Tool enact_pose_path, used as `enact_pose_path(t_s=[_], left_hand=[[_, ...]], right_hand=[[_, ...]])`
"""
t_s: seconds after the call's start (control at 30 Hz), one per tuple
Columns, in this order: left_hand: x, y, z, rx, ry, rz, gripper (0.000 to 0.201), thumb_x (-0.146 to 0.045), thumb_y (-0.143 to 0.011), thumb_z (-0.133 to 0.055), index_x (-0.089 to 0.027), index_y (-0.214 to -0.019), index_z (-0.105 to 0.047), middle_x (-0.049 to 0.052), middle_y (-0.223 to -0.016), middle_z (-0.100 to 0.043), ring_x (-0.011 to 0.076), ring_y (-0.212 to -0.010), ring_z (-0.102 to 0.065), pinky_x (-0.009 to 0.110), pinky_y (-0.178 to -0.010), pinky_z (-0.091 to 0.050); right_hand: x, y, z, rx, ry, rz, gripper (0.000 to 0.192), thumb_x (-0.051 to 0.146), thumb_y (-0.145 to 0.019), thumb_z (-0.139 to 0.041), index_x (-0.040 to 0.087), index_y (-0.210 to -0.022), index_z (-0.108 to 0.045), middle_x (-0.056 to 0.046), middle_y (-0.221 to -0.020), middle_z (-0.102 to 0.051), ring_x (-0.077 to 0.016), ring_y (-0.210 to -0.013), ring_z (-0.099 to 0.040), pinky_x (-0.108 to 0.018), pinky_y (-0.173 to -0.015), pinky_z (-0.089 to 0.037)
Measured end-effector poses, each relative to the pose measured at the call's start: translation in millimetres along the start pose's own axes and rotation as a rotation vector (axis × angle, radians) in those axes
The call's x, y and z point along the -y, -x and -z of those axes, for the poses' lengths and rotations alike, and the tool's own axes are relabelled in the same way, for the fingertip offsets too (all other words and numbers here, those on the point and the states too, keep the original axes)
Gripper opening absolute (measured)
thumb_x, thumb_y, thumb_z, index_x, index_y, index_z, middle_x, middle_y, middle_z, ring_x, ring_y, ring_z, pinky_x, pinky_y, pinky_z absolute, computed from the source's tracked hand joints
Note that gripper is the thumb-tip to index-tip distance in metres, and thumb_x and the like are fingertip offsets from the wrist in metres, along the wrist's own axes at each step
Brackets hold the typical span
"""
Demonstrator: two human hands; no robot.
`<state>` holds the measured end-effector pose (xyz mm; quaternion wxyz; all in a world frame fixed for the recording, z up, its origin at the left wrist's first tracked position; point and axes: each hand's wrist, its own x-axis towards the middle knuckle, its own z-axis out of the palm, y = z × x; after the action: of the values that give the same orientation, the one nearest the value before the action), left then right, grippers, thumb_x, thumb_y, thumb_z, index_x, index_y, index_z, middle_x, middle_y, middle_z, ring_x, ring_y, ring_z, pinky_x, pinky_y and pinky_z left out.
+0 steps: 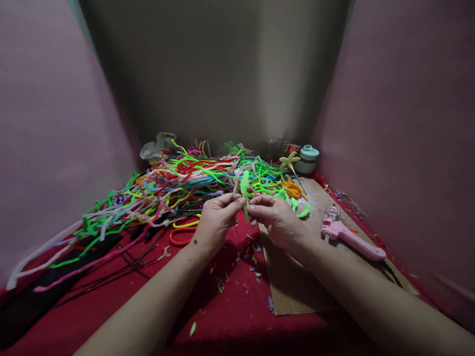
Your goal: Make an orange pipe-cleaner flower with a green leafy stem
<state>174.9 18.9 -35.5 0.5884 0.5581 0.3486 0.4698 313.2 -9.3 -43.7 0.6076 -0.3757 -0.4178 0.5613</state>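
Between my two hands stands a light green fuzzy pipe cleaner piece [245, 184], folded into a narrow, leaf-like shape. My left hand [217, 222] pinches it low down with thumb and forefinger. From the other side, the fingertips of my right hand [278, 220] close on its lower end. Just left of it, a small white-tipped piece [237, 173] rises above my left fingers; whether it is held is unclear. Beyond the hands spreads a tangled heap of coloured pipe cleaners [193, 170]. Curled light green pieces [303, 211] lie right of my right hand.
A pink glue gun [349, 238] rests on a cardboard sheet [297, 291] at right. Scissors with red and yellow handles [181, 236] lie left. Behind are a yellow flower [288, 161], an orange fuzzy piece [293, 189] and a pale green jar [308, 159]. Scraps dot the red cloth [222, 316].
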Motion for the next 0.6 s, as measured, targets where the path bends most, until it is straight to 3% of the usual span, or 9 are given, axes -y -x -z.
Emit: enact_pose_path(t_s=[0.1, 0.27, 0.53, 0.6], left_hand=[[-1.8, 0.1, -0.9, 0.048, -0.065, 0.025, 0.020, -0.033, -0.069, -0.069, -0.015, -0.069, -0.062, -0.008, -0.048, -0.033, 0.0033, -0.043, -0.023, 0.019, -0.043, -0.019], [-1.1, 2.1, -3.2, 0.157, -0.283, -0.034, 0.017, -0.030, -0.075, -0.061, -0.014, -0.069, -0.064, -0.005, -0.057, -0.046, 0.0053, -0.049, -0.030, 0.020, -0.047, -0.024], [-1.4, 4.0, -4.6, 0.168, -0.236, -0.002, 0.019, -0.034, -0.074, -0.062, -0.015, -0.076, -0.061, -0.006, -0.056, -0.042, 0.0060, -0.050, -0.029, 0.021, -0.049, -0.024], [-1.1, 3.4, -4.6, 0.188, -0.239, 0.010, 0.020, -0.034, -0.074, -0.063, -0.015, -0.077, -0.061, -0.006, -0.057, -0.043, 0.0062, -0.051, -0.029, 0.021, -0.049, -0.023]], right_hand=[[5.6, -1.2, 3.3, -0.054, -0.037, 0.019, 0.019, 0.024, -0.061, -0.073, 0.016, -0.077, -0.064, 0.002, -0.066, -0.059, -0.0080, -0.054, -0.048, -0.024, -0.054, -0.034], [8.5, -3.3, 5.2, -0.033, -0.002, 0.054, 0.017, 0.028, -0.063, -0.071, 0.014, -0.065, -0.061, 0.002, -0.061, -0.056, -0.0066, -0.050, -0.044, -0.023, -0.051, -0.032], [9.9, -1.8, 1.6, -0.172, -0.229, -0.207, 0.010, 0.018, -0.056, -0.062, 0.015, -0.055, -0.053, 0.001, -0.051, -0.054, -0.0072, -0.045, -0.044, -0.022, -0.045, -0.032], [10.8, -1.2, 2.8, -0.160, -0.236, -0.208, 0.009, 0.018, -0.056, -0.061, 0.015, -0.055, -0.053, 0.002, -0.050, -0.054, -0.0075, -0.045, -0.045, -0.022, -0.043, -0.031]])
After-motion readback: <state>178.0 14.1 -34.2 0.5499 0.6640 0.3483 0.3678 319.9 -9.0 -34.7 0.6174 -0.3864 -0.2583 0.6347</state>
